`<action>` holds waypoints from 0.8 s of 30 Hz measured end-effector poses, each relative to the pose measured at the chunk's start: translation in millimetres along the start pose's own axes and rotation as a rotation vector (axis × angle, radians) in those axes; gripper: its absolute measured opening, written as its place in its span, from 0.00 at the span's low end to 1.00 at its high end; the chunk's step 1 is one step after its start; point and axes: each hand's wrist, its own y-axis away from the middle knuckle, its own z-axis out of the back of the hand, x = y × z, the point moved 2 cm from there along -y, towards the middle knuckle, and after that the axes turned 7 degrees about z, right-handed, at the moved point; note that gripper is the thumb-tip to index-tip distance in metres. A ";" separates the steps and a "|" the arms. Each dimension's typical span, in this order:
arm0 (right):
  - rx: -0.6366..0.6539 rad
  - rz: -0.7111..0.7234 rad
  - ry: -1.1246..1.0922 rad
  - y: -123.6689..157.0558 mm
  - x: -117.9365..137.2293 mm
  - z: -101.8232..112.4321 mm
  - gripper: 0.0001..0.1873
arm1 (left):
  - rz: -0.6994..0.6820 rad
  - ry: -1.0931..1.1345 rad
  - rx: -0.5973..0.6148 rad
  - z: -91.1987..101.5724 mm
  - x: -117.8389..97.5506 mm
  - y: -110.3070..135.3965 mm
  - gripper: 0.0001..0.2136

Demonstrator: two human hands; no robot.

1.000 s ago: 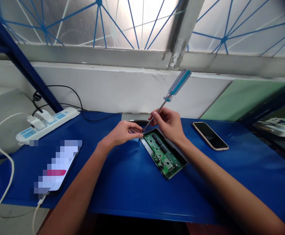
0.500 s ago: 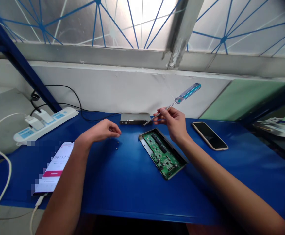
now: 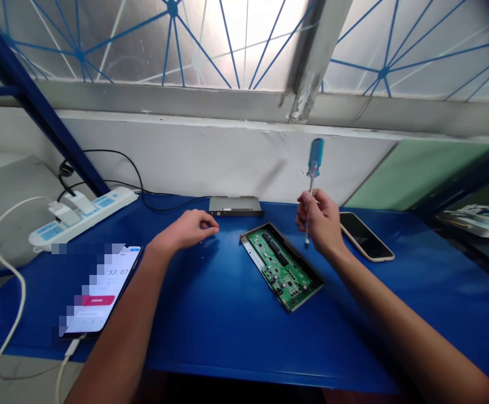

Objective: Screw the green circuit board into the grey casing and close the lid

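My right hand (image 3: 318, 219) grips a screwdriver (image 3: 315, 157) by its metal shaft. The clear and blue handle points up and the tip down, to the right of the metal tray with the circuit board. That green circuit board (image 3: 281, 258) lies in its open metal tray, slanted on the blue table. My left hand (image 3: 194, 227) hovers left of the board, thumb and forefinger pinched together; whatever is between them, if anything, is too small to make out. Below these fingers, tiny specks that look like screws (image 3: 202, 257) lie on the table.
A flat metal cover (image 3: 236, 206) rests against the wall at the back. On the right lies a dark-screened phone (image 3: 367, 237); on the left, a lit phone (image 3: 105, 289) shows a timer, with a white cable attached. A power strip (image 3: 84, 217) with plugs stands at the back left.
My right hand has moved right and slightly down, turning the screwdriver from slanted to nearly upright. My left hand has shifted a little to the right, toward the board, still pinched.
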 end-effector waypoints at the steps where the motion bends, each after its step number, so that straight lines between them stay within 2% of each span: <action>1: 0.055 -0.031 0.063 1.4 -2.0 7.6 0.18 | -0.059 0.002 -0.043 -7.6 -7.0 -1.2 0.10; 4: 0.267 -0.063 0.448 6.9 -10.6 32.8 0.21 | -0.188 0.015 -0.125 -36.1 -28.3 -3.8 0.12; 7: 0.426 -0.077 0.738 13.4 -22.0 54.4 0.21 | -0.214 -0.072 -0.130 -62.0 -42.2 -6.6 0.11; 9: 0.475 -0.117 0.873 17.2 -28.7 63.3 0.20 | -0.200 -0.127 -0.105 -71.7 -45.1 -9.3 0.11; 15: 0.539 -0.155 1.134 21.3 -34.0 67.4 0.14 | -0.148 -0.179 -0.175 -67.7 -38.3 -16.1 0.13; 19: 0.579 -0.153 1.204 23.6 -31.5 65.6 0.12 | -0.117 -0.166 -0.202 -63.3 -33.7 -17.1 0.13; 21: 0.550 -0.114 1.200 26.3 -26.2 61.3 0.13 | -0.110 -0.158 -0.206 -63.3 -32.4 -17.2 0.13; 24: 0.488 0.063 1.170 34.5 -11.9 43.5 0.17 | -0.109 -0.142 -0.205 -64.0 -30.9 -17.5 0.12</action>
